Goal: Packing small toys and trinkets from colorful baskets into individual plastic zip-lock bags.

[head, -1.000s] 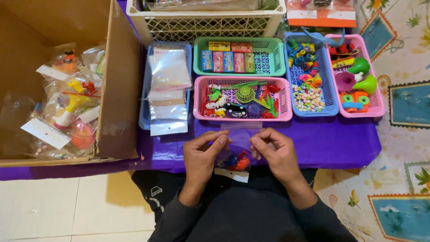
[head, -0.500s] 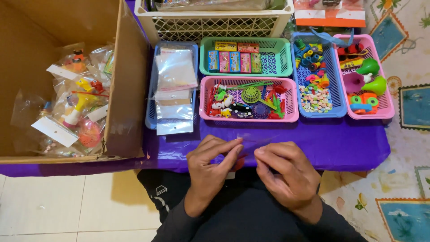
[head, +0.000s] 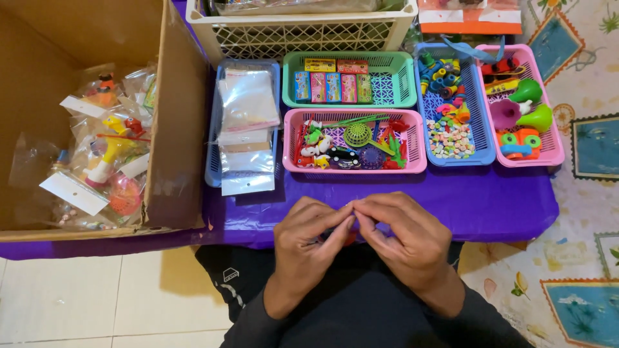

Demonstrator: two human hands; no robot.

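My left hand and my right hand meet fingertip to fingertip over my lap, at the near edge of the purple-covered table. Both pinch a small clear plastic bag with colourful toys inside; the hands cover nearly all of it, and only a bit of red peeks out between them. Just beyond the hands stands a pink basket with small mixed toys.
A cardboard box at left holds several filled toy bags. A blue tray with empty clear bags, a green basket of small boxes, a blue basket and a pink basket of toys, and a white crate stand behind.
The bag, held open and visible between my hands a second ago, is now folded in under my closed fingers. My hands came together at the fingertips.
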